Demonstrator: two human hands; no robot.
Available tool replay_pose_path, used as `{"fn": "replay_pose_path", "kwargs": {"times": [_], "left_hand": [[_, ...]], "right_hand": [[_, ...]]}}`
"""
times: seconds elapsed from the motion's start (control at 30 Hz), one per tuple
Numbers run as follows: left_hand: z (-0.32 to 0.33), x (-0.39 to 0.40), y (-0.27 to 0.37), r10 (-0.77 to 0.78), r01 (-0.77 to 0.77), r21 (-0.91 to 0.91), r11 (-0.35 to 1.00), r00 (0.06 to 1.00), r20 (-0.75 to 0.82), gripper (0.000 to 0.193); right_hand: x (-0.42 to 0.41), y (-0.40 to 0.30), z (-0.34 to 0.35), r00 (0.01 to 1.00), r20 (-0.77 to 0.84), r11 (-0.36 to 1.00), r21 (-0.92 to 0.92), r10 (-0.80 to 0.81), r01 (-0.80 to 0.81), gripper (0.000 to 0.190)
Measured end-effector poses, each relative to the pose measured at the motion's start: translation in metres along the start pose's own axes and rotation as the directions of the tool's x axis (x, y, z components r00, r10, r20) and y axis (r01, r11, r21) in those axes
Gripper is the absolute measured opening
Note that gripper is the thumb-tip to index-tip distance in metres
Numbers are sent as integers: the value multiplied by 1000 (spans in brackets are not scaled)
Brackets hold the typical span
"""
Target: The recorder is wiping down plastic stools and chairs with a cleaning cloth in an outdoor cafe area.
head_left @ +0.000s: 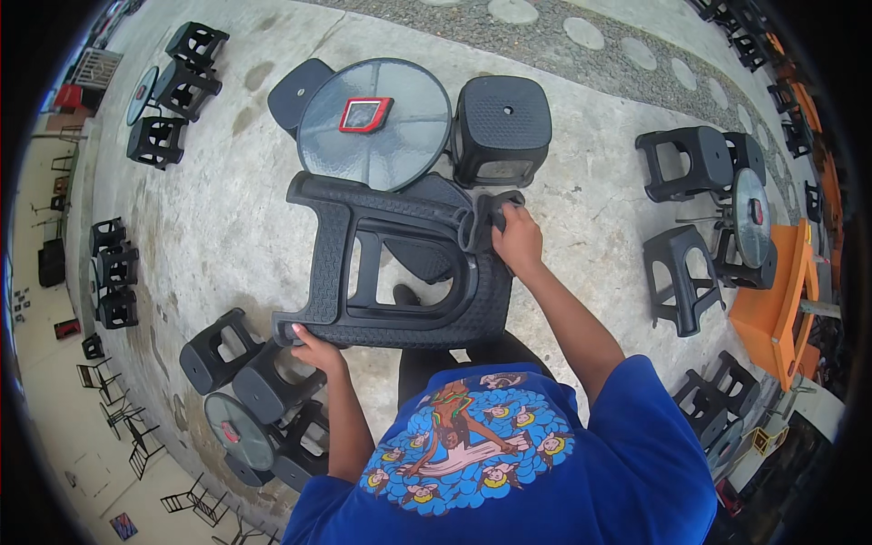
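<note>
A dark grey plastic stool (327,272) is held on its side in front of my body, its legs pointing left. My left hand (317,351) grips the foot of its near leg. In my right hand (519,238) is a bunched dark grey cloth (480,221), pressed against the far right part of the stool near the seat end. Just beyond the stool stands a round glass-topped table (409,102), bearing a red-framed holder (366,114). Through the stool's opening another dark stool seat (419,259) and a shoe (407,295) show.
Plastic stools stand beside the glass table, one at its right (503,112) and one at its left (294,92). More stool-and-table sets are at the right (751,218) and lower left (238,429). An orange wooden structure (770,300) stands at right. Beyond the concrete floor (225,197) runs a gravel strip (538,54).
</note>
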State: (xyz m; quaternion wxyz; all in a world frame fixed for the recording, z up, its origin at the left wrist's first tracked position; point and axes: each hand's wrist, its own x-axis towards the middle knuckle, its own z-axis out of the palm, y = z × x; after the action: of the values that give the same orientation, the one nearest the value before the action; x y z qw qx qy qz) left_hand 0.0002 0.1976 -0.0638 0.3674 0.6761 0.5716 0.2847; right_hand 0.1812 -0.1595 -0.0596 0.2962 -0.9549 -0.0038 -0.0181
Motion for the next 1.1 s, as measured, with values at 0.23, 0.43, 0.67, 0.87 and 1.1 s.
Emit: {"fn": "replay_pose_path", "kwargs": {"times": [0.23,0.43,0.67,0.87,1.1], "left_hand": [[19,-11,130,526,-726,322,608,672,522,82],[51,-21,153,248,-598,531,600,771,587,73],[-16,-89,177,534,-673,86,735,652,539,46],[-2,-97,184,808,-795,-275,541,401,432,45],[14,-93,167,759,-811,-209,547,375,531,48]], "right_hand": [[-51,3,1,992,48,992,61,-116,113,42],[-42,-17,-29,885,438,987,106,-157,122,43],[7,-110,-121,883,350,259,926,-312,-276,42],[27,-221,-122,540,-271,451,327,-797,830,44],[38,-188,-89,669,-314,659,154,-673,736,49]]}}
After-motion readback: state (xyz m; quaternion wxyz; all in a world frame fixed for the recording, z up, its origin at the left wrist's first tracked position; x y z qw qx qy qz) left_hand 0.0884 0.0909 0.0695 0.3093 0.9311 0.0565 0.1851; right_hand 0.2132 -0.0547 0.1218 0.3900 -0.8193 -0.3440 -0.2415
